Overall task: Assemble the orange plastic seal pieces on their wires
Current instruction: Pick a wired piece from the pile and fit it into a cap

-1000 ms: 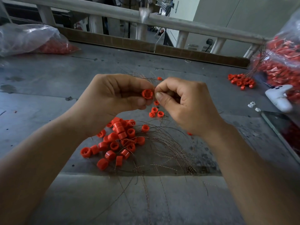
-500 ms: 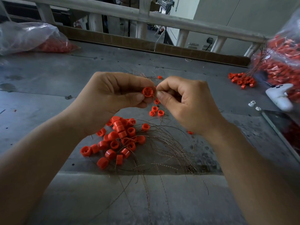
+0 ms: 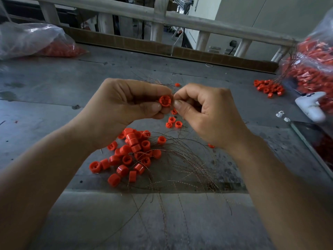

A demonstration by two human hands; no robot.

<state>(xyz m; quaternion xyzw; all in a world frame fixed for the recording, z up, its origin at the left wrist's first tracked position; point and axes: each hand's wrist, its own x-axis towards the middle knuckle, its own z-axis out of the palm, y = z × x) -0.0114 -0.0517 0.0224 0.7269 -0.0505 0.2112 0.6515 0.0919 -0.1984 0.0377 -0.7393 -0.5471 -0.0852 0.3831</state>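
tabletop (image 3: 54, 109): grey, carries everything.
wires (image 3: 189, 159): loose fan, near side, right of the pile. Thin and probably springy, easy to kink. I'd pinch one close to its tip.
seal pile (image 3: 131, 150): orange caps, near-left, below my hands. Light, hard, likely slick.
left grip (image 3: 126, 107): thumb and fingers clamped on one seal piece (image 3: 164, 101), mid-scene above the pile, held by its rim.
right grip (image 3: 207, 114): fingertips pinched together just right of that piece. Can't tell if a wire is in there.

Glossy orange plastic seal caps (image 3: 129, 156) and thin twisted metal wires (image 3: 182, 159) lie on a matt, stained grey table (image 3: 54, 109).
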